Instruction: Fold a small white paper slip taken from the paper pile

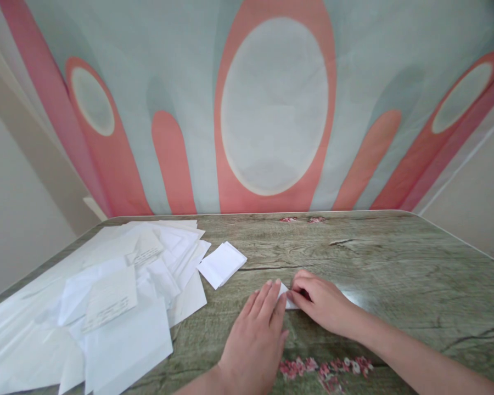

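Observation:
My left hand (pixel 258 329) lies flat on the wooden table (pixel 395 263), fingers stretched out and pressing on the left part of a small folded white paper (pixel 287 299). My right hand (pixel 321 302) rests on the same paper from the right, fingers curled and pinching its edge. Most of the paper is hidden under both hands. A separate folded white paper (pixel 222 264) lies on the table a little to the left and farther away.
A spread heap of white sheets (pixel 107 307), some with printed text, covers the table's left side. Behind the table hangs a cloth (pixel 271 109) with pink and grey oval shapes. A flower print (pixel 325 367) runs along the near table edge.

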Demonstrator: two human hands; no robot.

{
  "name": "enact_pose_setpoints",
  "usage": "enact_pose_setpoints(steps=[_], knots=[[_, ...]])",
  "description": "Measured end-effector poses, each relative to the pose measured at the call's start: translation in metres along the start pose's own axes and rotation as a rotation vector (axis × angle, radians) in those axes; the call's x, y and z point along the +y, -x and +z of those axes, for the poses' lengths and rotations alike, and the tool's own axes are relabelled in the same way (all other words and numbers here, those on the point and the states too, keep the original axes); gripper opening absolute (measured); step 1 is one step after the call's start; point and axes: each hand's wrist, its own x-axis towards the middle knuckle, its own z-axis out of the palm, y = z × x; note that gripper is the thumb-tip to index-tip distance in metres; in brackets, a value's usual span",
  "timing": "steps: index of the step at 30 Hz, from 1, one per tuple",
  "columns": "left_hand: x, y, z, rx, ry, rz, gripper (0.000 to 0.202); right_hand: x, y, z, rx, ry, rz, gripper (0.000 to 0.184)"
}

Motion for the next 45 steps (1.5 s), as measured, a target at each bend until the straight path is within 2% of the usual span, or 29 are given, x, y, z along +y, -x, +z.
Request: enact_pose_setpoints(steps=[6, 14, 25, 36, 45], knots=[[0.001, 0.003, 0.004, -0.078, 0.030, -0.009, 0.054, -0.001, -0.002, 0.001, 0.007, 0.040, 0.020, 0.021], [-0.014, -0.010, -0.008, 0.031, 0.376, -0.105, 0.035, -0.003, 0.001, -0.001, 0.029, 0.116, 0.011, 0.019], [-0.019, -0.008, 0.004, 0.004, 0.202, -0.003, 0.040, -0.007, 0.000, 0.000, 0.026, 0.176, 0.033, 0.021], [-0.018, -0.011, 0.003, -0.005, 0.198, 0.015, 0.038, -0.006, -0.002, 0.004, 0.049, 0.242, 0.036, 0.020], [-0.022, -0.015, 0.000, 0.052, 0.274, 0.030, 0.035, -0.004, -0.003, 0.007, 0.097, 0.249, 0.043, 0.021]])
